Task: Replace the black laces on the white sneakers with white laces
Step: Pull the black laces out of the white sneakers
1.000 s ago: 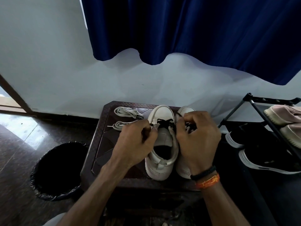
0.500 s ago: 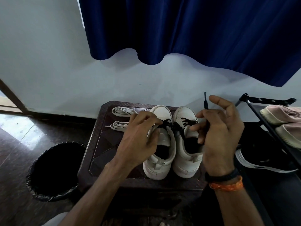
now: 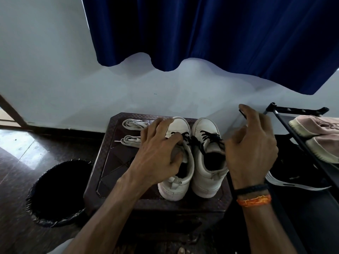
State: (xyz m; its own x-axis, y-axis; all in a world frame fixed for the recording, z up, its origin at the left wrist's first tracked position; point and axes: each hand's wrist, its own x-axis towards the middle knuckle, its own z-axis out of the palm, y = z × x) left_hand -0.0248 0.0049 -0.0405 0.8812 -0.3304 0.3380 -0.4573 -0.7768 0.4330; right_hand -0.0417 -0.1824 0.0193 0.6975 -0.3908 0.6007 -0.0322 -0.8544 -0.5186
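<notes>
two white sneakers sat side by side on a dark brown stool [image 3: 110, 162], toes pointing away from the person. the left hand [image 3: 157, 153] rested on the left sneaker [image 3: 180, 173], its fingers spread and bent over the tongue; the fingertips [image 3: 177, 139] touched the black lace [image 3: 185, 137] at the lower eyelets. whether they pinched the lace could not be told. the right hand [image 3: 251, 149] was raised just beside the outer edge of the right sneaker [image 3: 207, 173], fingers loosely curled. a thin black lace end [image 3: 242, 113] showed at its forefinger, high above the shoe; the grip itself was hidden behind the hand. the black lace on the right sneaker [image 3: 211, 137] remained threaded across the front eyelets, just left of the right hand's fingers. two bundles of white laces [image 3: 133, 132] lay on the stool, beyond and left of the left hand's fingers, the nearer bundle touching them or nearly so. a black bin [image 3: 58, 193] stood on the floor, well left of the left hand. a shoe rack [image 3: 293, 125] with pink shoes [image 3: 319, 132] stood right of the right hand.
</notes>
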